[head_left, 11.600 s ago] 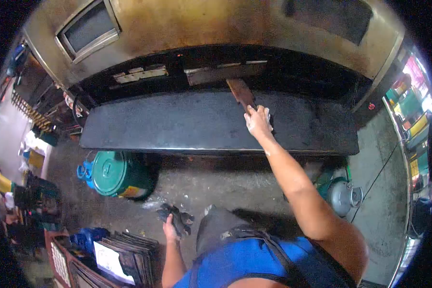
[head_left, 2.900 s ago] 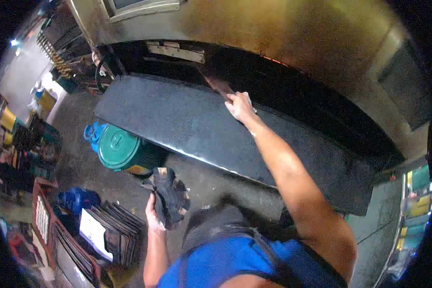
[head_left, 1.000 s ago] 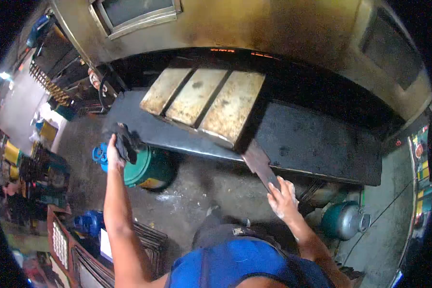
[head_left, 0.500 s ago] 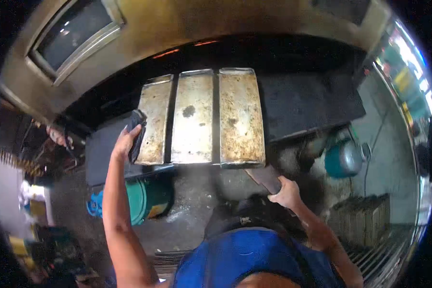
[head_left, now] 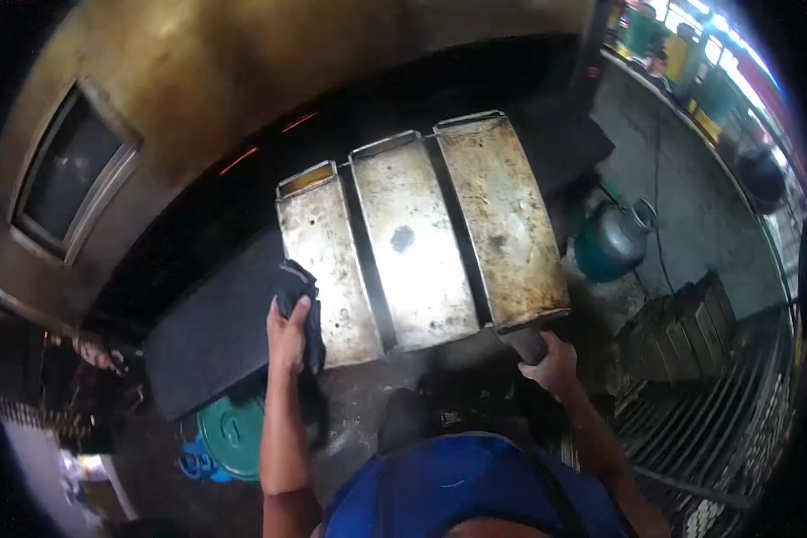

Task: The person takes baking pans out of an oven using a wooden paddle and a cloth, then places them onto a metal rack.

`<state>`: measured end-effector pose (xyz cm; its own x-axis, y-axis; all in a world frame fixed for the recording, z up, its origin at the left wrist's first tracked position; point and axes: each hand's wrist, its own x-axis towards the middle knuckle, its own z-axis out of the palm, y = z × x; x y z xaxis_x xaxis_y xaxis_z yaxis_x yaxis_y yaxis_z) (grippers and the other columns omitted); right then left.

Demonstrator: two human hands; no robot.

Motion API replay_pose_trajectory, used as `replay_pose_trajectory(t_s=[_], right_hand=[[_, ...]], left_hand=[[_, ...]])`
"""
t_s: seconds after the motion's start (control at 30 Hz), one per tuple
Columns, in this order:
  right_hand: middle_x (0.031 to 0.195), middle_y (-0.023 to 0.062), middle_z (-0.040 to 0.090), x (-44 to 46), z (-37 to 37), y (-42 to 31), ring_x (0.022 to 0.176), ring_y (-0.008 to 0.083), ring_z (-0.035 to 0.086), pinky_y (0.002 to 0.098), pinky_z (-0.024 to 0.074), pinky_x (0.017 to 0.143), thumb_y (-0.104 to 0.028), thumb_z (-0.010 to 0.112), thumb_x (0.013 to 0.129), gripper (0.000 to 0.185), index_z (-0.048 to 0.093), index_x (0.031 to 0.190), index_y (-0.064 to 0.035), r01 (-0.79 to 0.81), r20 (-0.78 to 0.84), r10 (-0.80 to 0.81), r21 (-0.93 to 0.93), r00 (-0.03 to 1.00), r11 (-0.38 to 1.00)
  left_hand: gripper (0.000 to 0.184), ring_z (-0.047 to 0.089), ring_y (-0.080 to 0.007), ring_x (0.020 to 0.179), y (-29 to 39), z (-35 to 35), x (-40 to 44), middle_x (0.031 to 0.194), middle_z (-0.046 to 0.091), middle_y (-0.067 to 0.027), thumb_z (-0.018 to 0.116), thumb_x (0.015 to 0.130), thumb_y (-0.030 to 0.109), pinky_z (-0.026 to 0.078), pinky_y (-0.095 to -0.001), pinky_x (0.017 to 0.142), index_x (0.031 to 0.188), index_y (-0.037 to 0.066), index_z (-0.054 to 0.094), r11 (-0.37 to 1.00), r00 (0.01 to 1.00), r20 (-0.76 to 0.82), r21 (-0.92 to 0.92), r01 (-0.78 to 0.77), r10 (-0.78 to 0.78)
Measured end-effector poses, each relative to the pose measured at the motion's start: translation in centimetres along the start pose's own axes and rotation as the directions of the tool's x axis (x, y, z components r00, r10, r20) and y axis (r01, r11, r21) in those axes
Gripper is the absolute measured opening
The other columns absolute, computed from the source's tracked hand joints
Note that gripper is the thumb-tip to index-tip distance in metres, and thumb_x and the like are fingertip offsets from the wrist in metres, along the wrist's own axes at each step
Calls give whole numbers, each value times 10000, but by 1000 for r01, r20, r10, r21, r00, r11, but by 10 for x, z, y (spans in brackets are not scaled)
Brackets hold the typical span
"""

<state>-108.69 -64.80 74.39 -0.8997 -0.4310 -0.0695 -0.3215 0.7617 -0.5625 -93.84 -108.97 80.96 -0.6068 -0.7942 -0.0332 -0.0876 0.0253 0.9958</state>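
Note:
A set of three joined long metal pans [head_left: 412, 242], scorched and stained, is held in front of me over a dark shelf. My left hand [head_left: 287, 339] is closed round a folded dark cloth [head_left: 296, 291], pressed against the left side of the left pan. Below the near end of the right pan, my right hand [head_left: 551, 366] grips a dark flat pad [head_left: 526, 344]. The pad meets the pan's underside edge; how it supports the pan is hidden.
The dark shelf [head_left: 215, 327] runs before an oven wall with glowing slits [head_left: 238, 161]. A green lidded bucket [head_left: 231, 435] stands below left. At right are a gas cylinder [head_left: 614, 238], stacked metal pans [head_left: 681, 336] and a slatted rack [head_left: 690, 439]. Another person's hand [head_left: 92, 352] shows far left.
My view has turned, so the shelf and oven now slant. The pans, still between both hands, sit lower and tilt in view, their near ends swung right. Both hands keep their hold.

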Motion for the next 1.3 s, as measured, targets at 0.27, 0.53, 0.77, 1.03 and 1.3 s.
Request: replay_pose_trajectory(t_s=[0.27, 0.53, 0.77, 1.03, 1.3], right_hand=[[1023, 210, 681, -98, 49, -75, 975, 374, 657, 465, 521, 860, -350, 842, 588, 776, 558, 1243, -45, -311, -142, 292, -141, 946, 940], [962, 207, 679, -202, 131, -184, 932, 390, 651, 454, 525, 798, -366, 833, 590, 661, 609, 1126, -51, -548, -308, 502, -81, 808, 833], [982, 206, 683, -256, 193, -238, 958, 412, 641, 473, 522, 821, -402, 840, 579, 697, 603, 1127, -41, -684, -333, 672, 98, 662, 723], [1070, 237, 654, -266, 230, -303, 1028, 398, 623, 464, 504, 891, -385, 827, 590, 727, 591, 1172, -19, -515, -587, 580, 299, 565, 803], [812, 240, 654, -292, 271, -314, 737, 414, 654, 479, 519, 658, -484, 792, 593, 725, 599, 1069, 27, -656, -654, 560, 128, 509, 744]], left_hand=[[371, 610, -159, 920, -61, -43, 50, 1052, 655, -51, 683, 905, 173, 478, -292, 832, 1219, -1, 588, 982, 947, 310, -137, 133, -85], [463, 600, -190, 981, -73, -73, 110, 1137, 638, -66, 727, 875, 266, 466, -344, 865, 1243, 20, 591, 989, 812, 578, -54, 136, -80], [335, 613, -159, 869, -32, -49, 136, 1004, 660, -20, 718, 870, 189, 486, -315, 790, 1150, 24, 636, 1000, 584, 811, -1, 10, -5], [253, 605, -124, 762, 9, -17, 165, 919, 660, -1, 698, 866, 141, 488, -277, 715, 1084, 19, 659, 999, 367, 930, -1, -44, 17], [315, 602, -187, 881, -13, 71, 231, 1014, 654, -60, 680, 871, 134, 509, -337, 793, 1163, 24, 632, 852, 46, 934, -302, -427, 354]])
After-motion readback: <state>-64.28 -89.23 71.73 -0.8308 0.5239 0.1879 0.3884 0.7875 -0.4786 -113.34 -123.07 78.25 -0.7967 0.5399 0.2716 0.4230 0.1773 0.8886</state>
